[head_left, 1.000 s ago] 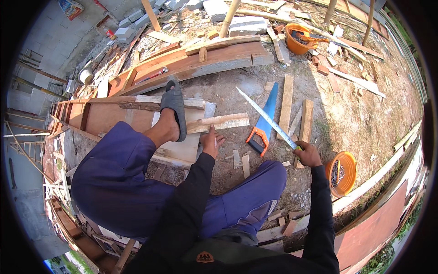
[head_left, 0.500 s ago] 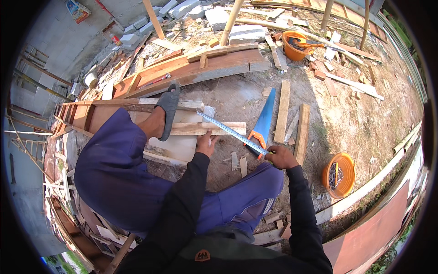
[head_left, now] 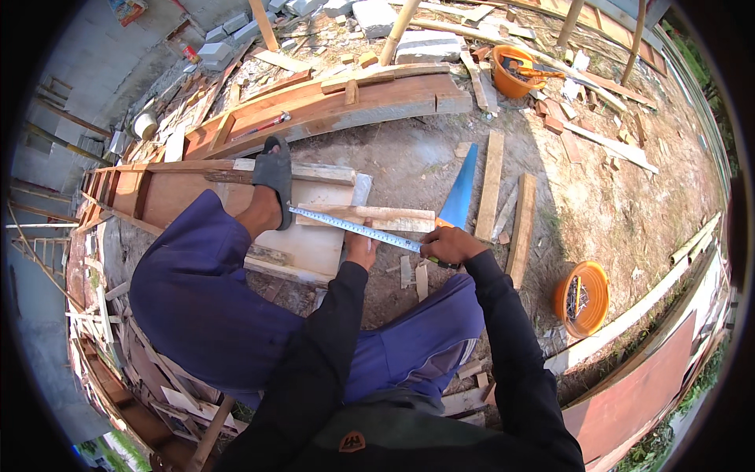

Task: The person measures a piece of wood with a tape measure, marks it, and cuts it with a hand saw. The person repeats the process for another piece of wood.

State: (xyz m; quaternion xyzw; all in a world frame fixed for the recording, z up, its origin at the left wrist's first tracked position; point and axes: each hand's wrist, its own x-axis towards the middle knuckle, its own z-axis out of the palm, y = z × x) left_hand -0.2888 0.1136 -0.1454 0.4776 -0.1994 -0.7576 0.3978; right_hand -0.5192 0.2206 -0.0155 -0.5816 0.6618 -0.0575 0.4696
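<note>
My right hand (head_left: 454,245) is closed around a tape measure, whose case is mostly hidden by the fingers. Its pulled-out blade (head_left: 354,225) runs left along the near side of a short wooden board (head_left: 393,213), up to my sandalled foot. My left hand (head_left: 362,247) grips the near edge of that board, fingers partly hidden beneath it and the blade. Just beyond my right hand lies a handsaw (head_left: 459,193) with a blue blade; its orange handle is mostly covered by the hand.
My sandal (head_left: 273,177) rests on a long wooden form panel (head_left: 314,242). Two loose planks (head_left: 489,189) lie right of the saw. An orange bucket of nails (head_left: 595,315) stands at right, and another orange bucket with tools (head_left: 510,85) stands farther off. Scrap wood and blocks litter the ground.
My right hand has moved left and slightly up with the tape measure. The blade's far end has shifted left toward my foot, and the blade now lies more nearly along the board.
</note>
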